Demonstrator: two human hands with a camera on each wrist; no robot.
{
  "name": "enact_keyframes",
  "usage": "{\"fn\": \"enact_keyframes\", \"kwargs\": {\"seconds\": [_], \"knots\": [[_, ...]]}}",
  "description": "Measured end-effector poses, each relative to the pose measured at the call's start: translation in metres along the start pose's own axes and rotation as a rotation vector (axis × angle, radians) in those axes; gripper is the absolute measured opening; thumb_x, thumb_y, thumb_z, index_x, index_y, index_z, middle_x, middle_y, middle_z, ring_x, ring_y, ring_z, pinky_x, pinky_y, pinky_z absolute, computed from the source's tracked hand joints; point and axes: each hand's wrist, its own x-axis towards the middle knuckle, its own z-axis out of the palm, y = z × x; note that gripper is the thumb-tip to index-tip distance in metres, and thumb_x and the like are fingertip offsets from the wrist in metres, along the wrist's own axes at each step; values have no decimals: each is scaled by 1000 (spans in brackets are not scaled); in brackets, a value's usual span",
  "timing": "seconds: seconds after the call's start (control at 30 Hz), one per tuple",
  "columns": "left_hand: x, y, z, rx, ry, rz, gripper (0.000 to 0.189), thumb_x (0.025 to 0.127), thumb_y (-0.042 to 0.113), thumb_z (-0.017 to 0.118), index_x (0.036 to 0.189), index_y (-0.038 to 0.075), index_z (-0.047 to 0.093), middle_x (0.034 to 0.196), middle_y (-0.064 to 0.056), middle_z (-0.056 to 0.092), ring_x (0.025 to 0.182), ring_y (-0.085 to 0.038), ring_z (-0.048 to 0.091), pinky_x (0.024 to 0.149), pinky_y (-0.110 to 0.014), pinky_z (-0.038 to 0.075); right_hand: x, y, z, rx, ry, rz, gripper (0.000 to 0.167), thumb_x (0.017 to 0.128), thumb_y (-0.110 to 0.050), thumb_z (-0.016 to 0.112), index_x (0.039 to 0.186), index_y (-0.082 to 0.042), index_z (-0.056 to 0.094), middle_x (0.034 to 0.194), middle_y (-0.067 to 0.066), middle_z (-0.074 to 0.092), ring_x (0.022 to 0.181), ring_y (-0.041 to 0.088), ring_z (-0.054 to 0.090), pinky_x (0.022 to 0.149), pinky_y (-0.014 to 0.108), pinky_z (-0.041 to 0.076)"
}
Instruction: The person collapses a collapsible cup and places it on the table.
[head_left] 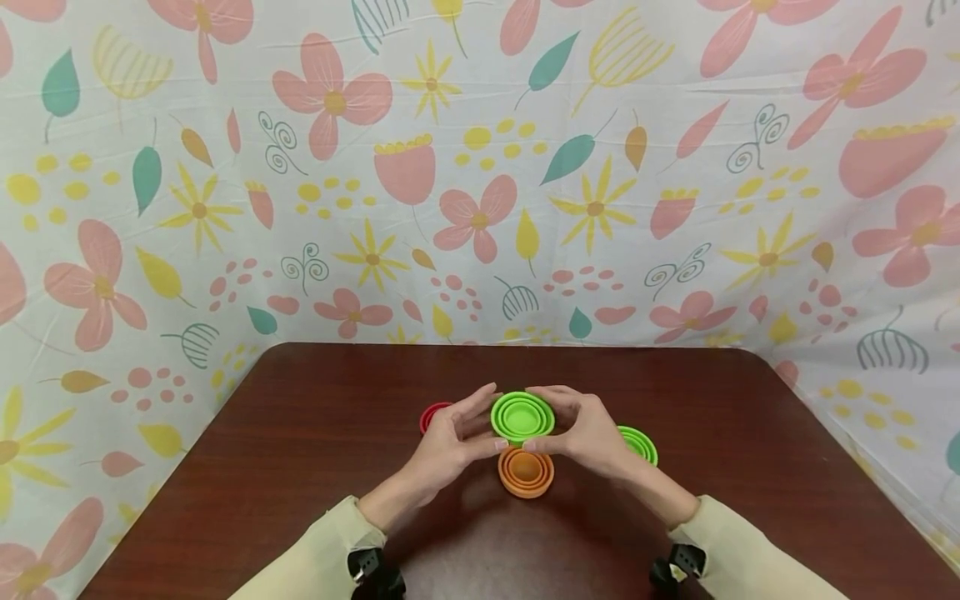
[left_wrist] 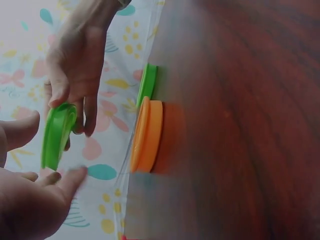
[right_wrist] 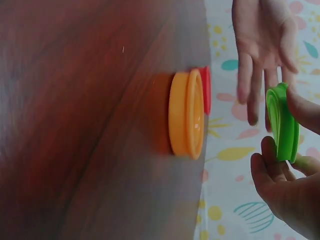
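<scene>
Held up above the table is a green collapsible cup [head_left: 522, 417], round with stepped rings and pressed flat. My right hand [head_left: 588, 433] pinches its edge between thumb and fingers. My left hand [head_left: 452, 443] is close at the cup's other side, fingers extended and thumb apart, with a gap to the rim in the left wrist view. Just below them on the table sits an orange collapsible cup [head_left: 526, 473], also flattened. A red cup [head_left: 432, 414] lies partly hidden behind my left hand. Another green cup [head_left: 638, 444] lies beyond my right wrist, which covers part of it.
The dark brown wooden table [head_left: 315, 450] has rounded far corners. Behind and beside it hangs a white cloth [head_left: 480, 308] printed with flowers and leaves. Dark devices are strapped at both sleeves.
</scene>
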Motion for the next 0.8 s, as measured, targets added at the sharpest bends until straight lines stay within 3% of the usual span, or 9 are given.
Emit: {"fn": "enact_keyframes", "kwargs": {"seconds": [0.17,0.3,0.4,0.6,0.8], "knots": [[4,-1,-3,87,45,-29,85,96,5,77,166,5,29,156,-18,51,143,-36,49,117,-52,41,9,8,-6,-58,16,42,75,84,-18,92,148,0,58,146,19,57,119,28,68,95,35,58],[9,-2,-3,206,82,-39,83,97,12,78,165,6,32,154,-16,53,141,-35,51,116,-54,42,19,16,-8,-89,25,52,75,83,-18,92,147,1,58,145,20,57,118,29,69,94,37,59],[13,-3,-3,270,101,-59,82,97,15,79,164,6,34,155,-17,52,140,-38,51,115,-56,43,26,23,-9,-92,20,65,75,82,-16,92,146,3,58,145,21,57,116,30,70,91,31,59],[23,-6,-6,308,101,-110,84,97,18,79,165,7,32,157,-17,50,141,-39,50,113,-57,44,37,35,-11,-92,-7,106,78,82,-15,92,147,8,55,144,22,59,114,30,70,86,27,58],[30,-10,-11,316,75,-125,83,100,17,75,166,3,28,159,-23,44,145,-40,45,115,-57,42,46,44,-16,-135,-29,143,78,82,-19,92,146,7,56,145,23,59,113,30,69,90,34,58]]}}
